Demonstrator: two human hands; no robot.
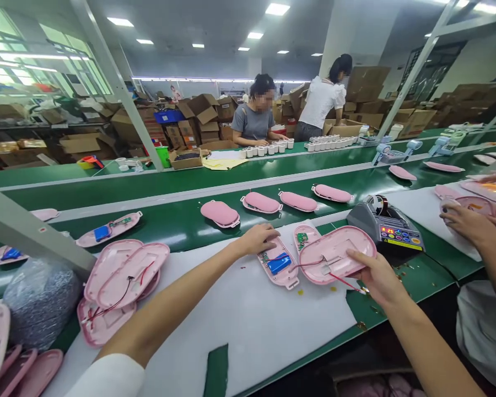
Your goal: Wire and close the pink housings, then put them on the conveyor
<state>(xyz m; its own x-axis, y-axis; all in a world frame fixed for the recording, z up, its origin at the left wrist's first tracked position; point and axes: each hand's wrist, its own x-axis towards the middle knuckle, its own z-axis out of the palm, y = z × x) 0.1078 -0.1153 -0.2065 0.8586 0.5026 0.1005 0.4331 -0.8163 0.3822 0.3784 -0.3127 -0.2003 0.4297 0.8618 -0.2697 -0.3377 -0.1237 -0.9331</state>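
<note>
My left hand (258, 239) rests with curled fingers on the top edge of a pink shell half (278, 263) that lies on the white mat (248, 314) and holds a blue battery and a green circuit board. My right hand (376, 275) grips the lower right rim of the other pink shell half (334, 255), held tilted just right of the first. Red wires run between the two halves. A third small pink piece with a green board (303, 236) lies behind them.
A stack of open pink shells (126, 275) lies at left beside a grey bag (39, 300). Closed pink units (220, 212) sit on the green conveyor (182, 223). A tape dispenser (386, 223) stands at right. A co-worker's hands (469, 220) work at far right; two people stand beyond.
</note>
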